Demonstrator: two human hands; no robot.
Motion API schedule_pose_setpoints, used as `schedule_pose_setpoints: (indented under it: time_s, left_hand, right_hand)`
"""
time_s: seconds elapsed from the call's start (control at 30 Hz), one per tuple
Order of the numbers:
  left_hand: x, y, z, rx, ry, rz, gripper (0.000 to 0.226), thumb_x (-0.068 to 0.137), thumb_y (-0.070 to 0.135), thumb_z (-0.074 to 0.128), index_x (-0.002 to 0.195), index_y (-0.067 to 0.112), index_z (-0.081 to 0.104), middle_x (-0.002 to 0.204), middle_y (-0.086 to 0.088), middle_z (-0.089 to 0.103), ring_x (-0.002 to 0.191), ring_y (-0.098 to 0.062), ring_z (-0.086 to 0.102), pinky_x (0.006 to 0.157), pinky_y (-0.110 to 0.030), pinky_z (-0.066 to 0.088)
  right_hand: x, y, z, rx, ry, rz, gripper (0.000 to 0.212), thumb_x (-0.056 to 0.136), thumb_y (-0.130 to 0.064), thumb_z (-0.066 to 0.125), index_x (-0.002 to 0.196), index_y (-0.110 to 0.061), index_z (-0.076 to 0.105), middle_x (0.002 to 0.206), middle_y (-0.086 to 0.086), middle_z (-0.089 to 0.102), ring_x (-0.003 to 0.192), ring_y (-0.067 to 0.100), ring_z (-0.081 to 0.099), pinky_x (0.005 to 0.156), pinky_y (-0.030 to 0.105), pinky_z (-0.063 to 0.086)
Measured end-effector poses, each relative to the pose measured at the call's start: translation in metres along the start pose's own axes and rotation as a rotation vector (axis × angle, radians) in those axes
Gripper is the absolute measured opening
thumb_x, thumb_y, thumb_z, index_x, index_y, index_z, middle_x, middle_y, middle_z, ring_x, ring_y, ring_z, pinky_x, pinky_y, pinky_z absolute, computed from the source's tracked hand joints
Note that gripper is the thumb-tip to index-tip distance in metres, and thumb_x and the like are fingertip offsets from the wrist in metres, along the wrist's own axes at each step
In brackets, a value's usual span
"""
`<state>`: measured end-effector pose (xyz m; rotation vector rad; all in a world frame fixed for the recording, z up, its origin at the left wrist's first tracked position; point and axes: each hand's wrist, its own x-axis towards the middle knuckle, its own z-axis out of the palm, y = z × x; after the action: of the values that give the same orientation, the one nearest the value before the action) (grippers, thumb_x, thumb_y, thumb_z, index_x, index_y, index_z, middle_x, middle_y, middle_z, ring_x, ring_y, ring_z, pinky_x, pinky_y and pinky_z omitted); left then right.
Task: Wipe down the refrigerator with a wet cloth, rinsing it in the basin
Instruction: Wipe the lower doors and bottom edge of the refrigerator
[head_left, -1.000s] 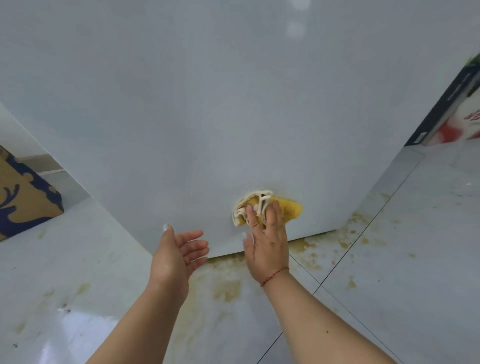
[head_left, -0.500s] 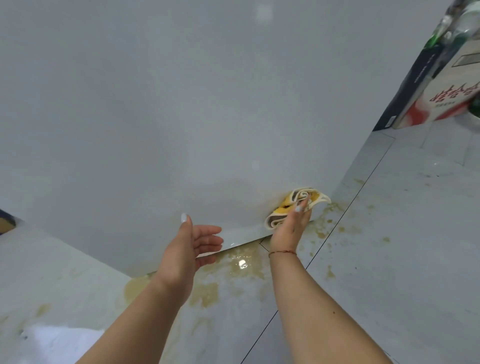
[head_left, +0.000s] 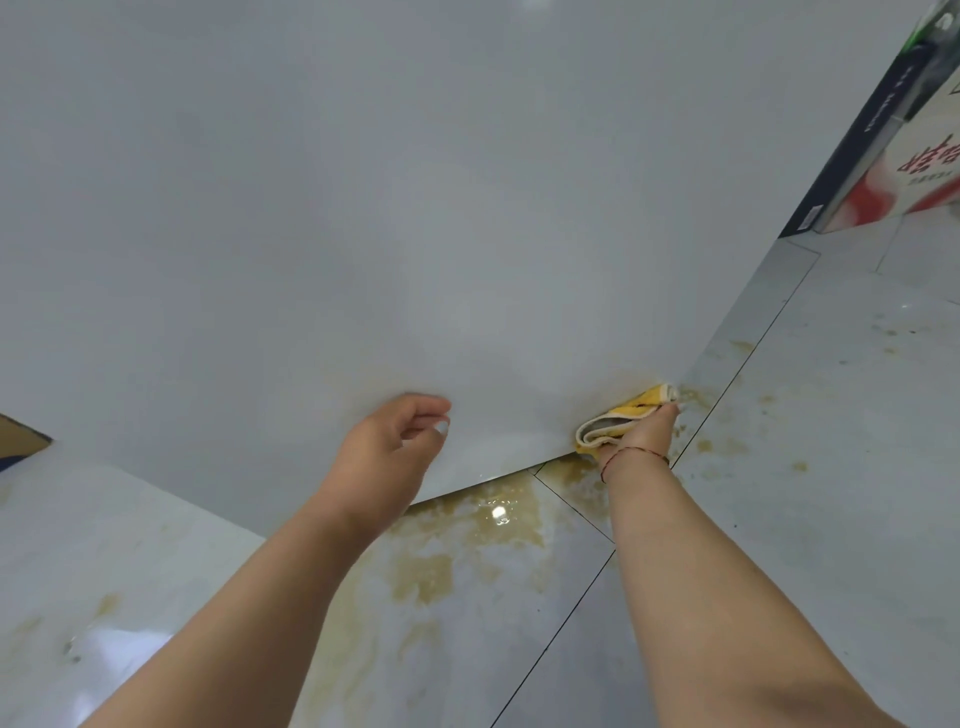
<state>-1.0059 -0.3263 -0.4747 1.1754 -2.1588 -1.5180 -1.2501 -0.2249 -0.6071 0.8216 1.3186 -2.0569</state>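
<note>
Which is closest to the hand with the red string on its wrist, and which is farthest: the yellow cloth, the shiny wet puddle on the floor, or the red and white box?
1. The yellow cloth: the right hand is pressing it on the refrigerator's bottom corner.
2. The shiny puddle: on the floor, lower left of that hand.
3. The red and white box: far off at the upper right.

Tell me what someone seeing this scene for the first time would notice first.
Probably the yellow cloth, which the right hand presses against the bottom right corner of the big pale fridge. Next, the brownish wet stains spread over the glossy floor just below that edge. The left hand hangs loosely curled in front of the fridge, holding nothing.
</note>
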Motion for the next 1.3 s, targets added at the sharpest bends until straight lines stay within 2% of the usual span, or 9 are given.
schedule_pose_setpoints:
  time_s: [0.1, 0.27, 0.43, 0.57, 0.67, 0.73, 0.87, 1.1, 1.3]
  left_hand:
    - [0.002, 0.001, -0.004, 0.070, -0.013, 0.024, 0.021, 0.096, 0.018, 0.055, 0.104, 0.035, 0.065, 0.104, 0.015, 0.069, 0.102, -0.001, 0.061, 0.082, -0.009, 0.043]
    - [0.002, 0.009, -0.017, 0.042, -0.097, -0.031, 0.026, 0.098, 0.016, 0.049, 0.102, 0.034, 0.068, 0.105, 0.012, 0.070, 0.103, -0.002, 0.063, 0.094, -0.024, 0.045]
    - [-0.009, 0.009, -0.033, 0.053, -0.041, -0.053, 0.024, 0.098, 0.018, 0.049, 0.104, 0.028, 0.070, 0.103, 0.011, 0.071, 0.101, -0.005, 0.064, 0.093, -0.028, 0.047]
    - [-0.029, -0.007, -0.049, 0.044, 0.013, -0.136, 0.025, 0.100, 0.014, 0.047, 0.100, 0.018, 0.071, 0.094, 0.000, 0.074, 0.090, -0.015, 0.068, 0.086, -0.034, 0.052]
    - [-0.045, -0.028, -0.061, 0.027, 0.068, -0.227, 0.026, 0.100, 0.012, 0.047, 0.093, 0.016, 0.071, 0.087, -0.004, 0.074, 0.084, -0.020, 0.069, 0.082, -0.036, 0.052]
    - [-0.054, -0.039, -0.071, 0.016, 0.125, -0.280, 0.026, 0.099, 0.010, 0.046, 0.091, 0.014, 0.071, 0.085, -0.006, 0.074, 0.081, -0.021, 0.068, 0.079, -0.035, 0.050]
    - [-0.069, -0.058, -0.091, 0.043, 0.233, -0.342, 0.028, 0.097, 0.010, 0.046, 0.088, 0.016, 0.072, 0.087, -0.005, 0.074, 0.087, -0.023, 0.068, 0.079, -0.035, 0.050]
    - [-0.078, -0.071, -0.122, 0.056, 0.382, -0.354, 0.025, 0.097, 0.022, 0.045, 0.097, 0.026, 0.070, 0.102, 0.005, 0.068, 0.103, -0.017, 0.060, 0.095, -0.043, 0.048]
    - [-0.092, -0.074, -0.134, -0.009, 0.620, -0.335, 0.028, 0.090, 0.033, 0.041, 0.091, 0.021, 0.067, 0.096, -0.001, 0.067, 0.096, -0.021, 0.061, 0.090, -0.052, 0.050]
  right_hand:
    - [-0.001, 0.014, 0.003, 0.041, 0.006, 0.087, 0.066, 0.085, -0.073, 0.036, 0.120, -0.020, 0.053, 0.109, 0.008, 0.061, 0.092, 0.030, 0.060, 0.095, 0.056, 0.045]
    - [-0.025, 0.040, 0.005, 0.077, -0.012, 0.265, 0.075, 0.082, -0.076, 0.036, 0.131, -0.021, 0.049, 0.128, 0.010, 0.053, 0.110, 0.037, 0.054, 0.093, 0.065, 0.040]
    - [-0.054, 0.070, 0.013, 0.125, -0.068, 0.394, 0.067, 0.091, -0.070, 0.029, 0.128, -0.017, 0.047, 0.122, 0.015, 0.046, 0.099, 0.037, 0.049, 0.058, 0.054, 0.045]
    - [-0.081, 0.117, 0.024, 0.185, -0.110, 0.545, 0.066, 0.089, -0.069, 0.034, 0.122, -0.013, 0.044, 0.129, 0.017, 0.047, 0.097, 0.038, 0.053, 0.066, 0.049, 0.054]
    - [-0.101, 0.154, 0.033, 0.223, -0.129, 0.608, 0.063, 0.089, -0.061, 0.036, 0.134, -0.018, 0.043, 0.140, 0.017, 0.043, 0.110, 0.037, 0.053, 0.041, 0.031, 0.049]
    - [-0.117, 0.173, 0.042, 0.247, -0.143, 0.639, 0.056, 0.091, -0.056, 0.036, 0.131, -0.018, 0.046, 0.143, 0.017, 0.041, 0.119, 0.037, 0.049, 0.048, 0.032, 0.050]
    - [-0.155, 0.204, 0.058, 0.269, -0.169, 0.777, 0.051, 0.094, -0.050, 0.039, 0.126, -0.012, 0.050, 0.143, 0.015, 0.041, 0.131, 0.037, 0.041, 0.104, 0.054, 0.037]
    - [-0.200, 0.242, 0.077, 0.299, -0.359, 1.008, 0.083, 0.091, -0.069, 0.027, 0.150, -0.011, 0.023, 0.155, 0.023, 0.020, 0.141, 0.046, 0.019, 0.112, 0.065, 0.015]
    - [-0.225, 0.238, 0.081, 0.359, -0.516, 1.103, 0.096, 0.087, -0.075, 0.021, 0.147, -0.001, 0.024, 0.148, 0.037, 0.023, 0.135, 0.057, 0.021, 0.105, 0.073, 0.018]
